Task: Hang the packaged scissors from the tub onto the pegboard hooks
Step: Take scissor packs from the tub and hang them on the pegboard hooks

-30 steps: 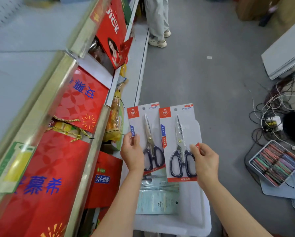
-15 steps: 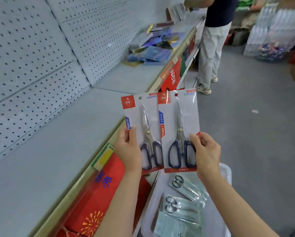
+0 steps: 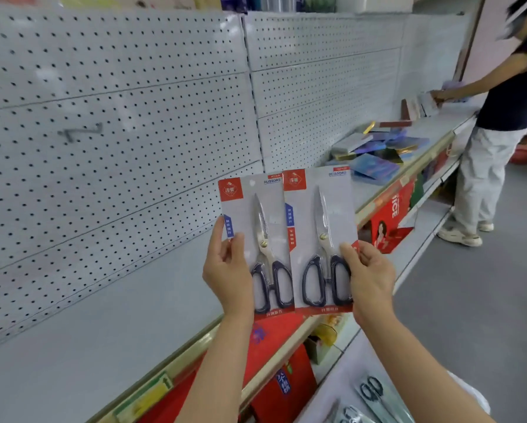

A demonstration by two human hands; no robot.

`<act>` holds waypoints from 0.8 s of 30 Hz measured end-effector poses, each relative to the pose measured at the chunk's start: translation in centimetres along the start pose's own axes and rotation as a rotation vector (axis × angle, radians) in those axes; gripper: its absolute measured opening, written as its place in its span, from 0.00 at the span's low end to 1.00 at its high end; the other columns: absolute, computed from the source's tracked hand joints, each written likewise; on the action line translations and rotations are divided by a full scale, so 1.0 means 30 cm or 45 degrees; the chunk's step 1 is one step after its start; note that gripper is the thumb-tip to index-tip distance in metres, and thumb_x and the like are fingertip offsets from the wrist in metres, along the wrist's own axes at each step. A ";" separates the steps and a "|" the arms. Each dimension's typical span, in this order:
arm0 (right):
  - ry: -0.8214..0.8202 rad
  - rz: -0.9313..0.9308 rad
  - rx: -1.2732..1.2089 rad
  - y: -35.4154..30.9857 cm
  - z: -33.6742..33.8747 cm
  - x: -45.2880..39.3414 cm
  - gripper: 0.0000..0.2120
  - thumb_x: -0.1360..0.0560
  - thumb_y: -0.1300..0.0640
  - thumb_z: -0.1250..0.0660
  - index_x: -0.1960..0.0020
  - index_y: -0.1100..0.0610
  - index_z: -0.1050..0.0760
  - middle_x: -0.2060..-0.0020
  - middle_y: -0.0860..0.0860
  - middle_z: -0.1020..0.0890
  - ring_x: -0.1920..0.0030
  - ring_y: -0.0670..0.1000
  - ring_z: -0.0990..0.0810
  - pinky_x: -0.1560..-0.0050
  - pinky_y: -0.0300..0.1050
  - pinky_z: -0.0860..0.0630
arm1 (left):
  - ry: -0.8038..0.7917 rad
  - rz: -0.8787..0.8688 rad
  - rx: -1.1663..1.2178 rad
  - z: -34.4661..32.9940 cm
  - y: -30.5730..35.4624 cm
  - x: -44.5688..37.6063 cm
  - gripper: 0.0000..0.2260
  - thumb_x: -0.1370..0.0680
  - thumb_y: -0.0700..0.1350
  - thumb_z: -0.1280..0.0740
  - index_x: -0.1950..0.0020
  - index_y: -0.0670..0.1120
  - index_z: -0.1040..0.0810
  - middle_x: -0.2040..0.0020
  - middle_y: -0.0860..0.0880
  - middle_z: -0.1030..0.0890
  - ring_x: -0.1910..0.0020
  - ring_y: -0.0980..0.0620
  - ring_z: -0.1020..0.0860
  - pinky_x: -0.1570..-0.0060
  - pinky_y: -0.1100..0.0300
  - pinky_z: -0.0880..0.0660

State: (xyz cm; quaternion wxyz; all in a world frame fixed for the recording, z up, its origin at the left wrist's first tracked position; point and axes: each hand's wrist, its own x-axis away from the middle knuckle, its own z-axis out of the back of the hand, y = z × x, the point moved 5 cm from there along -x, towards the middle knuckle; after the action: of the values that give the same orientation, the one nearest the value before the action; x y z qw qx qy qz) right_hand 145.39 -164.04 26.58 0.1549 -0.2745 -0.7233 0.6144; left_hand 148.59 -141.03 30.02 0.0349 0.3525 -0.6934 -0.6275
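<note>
1. Packs of scissors, two, held upright side by side at frame centre: our left hand (image 3: 228, 270) pinches the left pack (image 3: 256, 239), our right hand (image 3: 369, 273) the right pack (image 3: 320, 236); hang-holes up, facing the pegboard (image 3: 118, 117); a lone hook (image 3: 82, 132) sits at upper left.
2. Tub (image 3: 347, 358) at lower right holds more scissors.

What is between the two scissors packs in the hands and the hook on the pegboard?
In the head view, only bare pegboard lies between the scissors packs and the hook.
</note>
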 end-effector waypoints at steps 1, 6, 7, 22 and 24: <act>-0.036 0.007 -0.031 -0.015 -0.042 0.013 0.11 0.23 0.56 0.31 0.57 0.64 0.24 0.64 0.58 0.21 0.61 0.50 0.26 0.57 0.48 0.25 | 0.028 -0.026 -0.002 0.036 0.027 -0.018 0.18 0.22 0.41 0.31 0.33 0.54 0.23 0.68 0.55 0.25 0.69 0.61 0.32 0.61 0.71 0.30; -0.197 0.078 -0.112 -0.072 -0.267 0.101 0.08 0.23 0.58 0.31 0.59 0.59 0.24 0.67 0.49 0.24 0.61 0.47 0.28 0.59 0.46 0.29 | 0.190 -0.133 -0.024 0.238 0.148 -0.111 0.20 0.22 0.41 0.31 0.32 0.55 0.24 0.70 0.54 0.31 0.69 0.59 0.36 0.63 0.71 0.33; -0.243 0.082 -0.118 -0.080 -0.310 0.127 0.10 0.23 0.57 0.31 0.62 0.56 0.24 0.68 0.49 0.24 0.63 0.47 0.28 0.60 0.48 0.29 | 0.219 -0.154 -0.040 0.280 0.167 -0.126 0.20 0.22 0.41 0.31 0.32 0.54 0.24 0.69 0.53 0.32 0.69 0.59 0.37 0.64 0.71 0.33; -0.580 0.026 -0.298 -0.126 -0.698 0.473 0.11 0.24 0.58 0.29 0.63 0.60 0.25 0.68 0.50 0.23 0.65 0.47 0.27 0.57 0.46 0.28 | 0.524 -0.333 -0.105 0.757 0.368 -0.204 0.20 0.22 0.42 0.30 0.34 0.59 0.25 0.69 0.53 0.30 0.68 0.57 0.37 0.65 0.70 0.34; -0.631 0.020 -0.326 -0.138 -0.729 0.488 0.11 0.24 0.58 0.29 0.63 0.60 0.25 0.68 0.50 0.23 0.65 0.47 0.28 0.57 0.46 0.29 | 0.567 -0.350 -0.122 0.787 0.396 -0.202 0.19 0.22 0.42 0.30 0.34 0.60 0.24 0.71 0.56 0.32 0.69 0.57 0.39 0.67 0.69 0.35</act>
State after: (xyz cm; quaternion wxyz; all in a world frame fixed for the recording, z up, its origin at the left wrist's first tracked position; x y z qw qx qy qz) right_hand 145.09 -138.25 33.25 -0.0674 -0.1390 -0.8087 0.5675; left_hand 136.26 -118.25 38.08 0.1179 0.5708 -0.5835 -0.5654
